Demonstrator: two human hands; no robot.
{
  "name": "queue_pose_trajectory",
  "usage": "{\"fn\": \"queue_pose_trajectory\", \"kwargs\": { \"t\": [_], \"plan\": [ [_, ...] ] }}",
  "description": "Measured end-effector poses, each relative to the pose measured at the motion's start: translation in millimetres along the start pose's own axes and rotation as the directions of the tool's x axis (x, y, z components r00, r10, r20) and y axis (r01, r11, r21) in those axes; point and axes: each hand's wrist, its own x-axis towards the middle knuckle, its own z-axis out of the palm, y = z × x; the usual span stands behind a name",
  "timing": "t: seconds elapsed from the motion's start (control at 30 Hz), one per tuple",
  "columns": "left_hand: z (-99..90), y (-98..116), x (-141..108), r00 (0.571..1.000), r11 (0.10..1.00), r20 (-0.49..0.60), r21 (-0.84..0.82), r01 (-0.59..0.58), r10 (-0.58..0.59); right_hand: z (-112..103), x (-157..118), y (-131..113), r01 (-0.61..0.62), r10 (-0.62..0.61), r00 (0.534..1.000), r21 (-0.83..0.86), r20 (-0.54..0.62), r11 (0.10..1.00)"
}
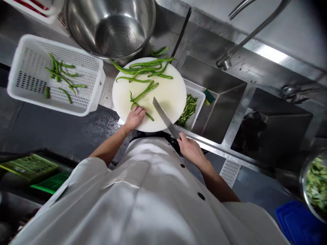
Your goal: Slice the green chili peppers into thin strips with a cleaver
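On a round white cutting board (168,92), my left hand (136,117) presses down with curled fingers on a green chili pepper (149,116), whose end sticks out to the right. My right hand (189,147) is wrapped round the handle of a kitchen knife (163,114). The blade lies over the board's right side, pointing up and left, apart from the pepper. Just beyond my left hand are a few more long green chili peppers (145,92). A larger bunch of green chili peppers (143,69) lies along the board's far edge.
A white perforated basket (93,95) with several green peppers stands at the left. Behind the board is a large steel bowl (114,32). To the right, a white basket (199,107) of cut green pieces sits in a steel sink (219,115), under a faucet (250,35).
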Motion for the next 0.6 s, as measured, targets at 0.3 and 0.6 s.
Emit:
{"fn": "queue_pose_trajectory", "kwargs": {
  "t": [0.3,0.6],
  "plan": [
    [-65.7,-69.8,33.4,0.998,0.996,0.055,0.088,-0.004,-0.001,0.7,15.3,-2.0,0.033,-0.033,0.999,-0.015,-0.038,0.999],
    [-39.8,23.3,-24.4,0.993,0.986,-0.038,0.135,-0.101,0.108,-33.8,97.2,-36.6,0.187,-0.163,0.968,0.118,-0.189,0.975]
  ]
}}
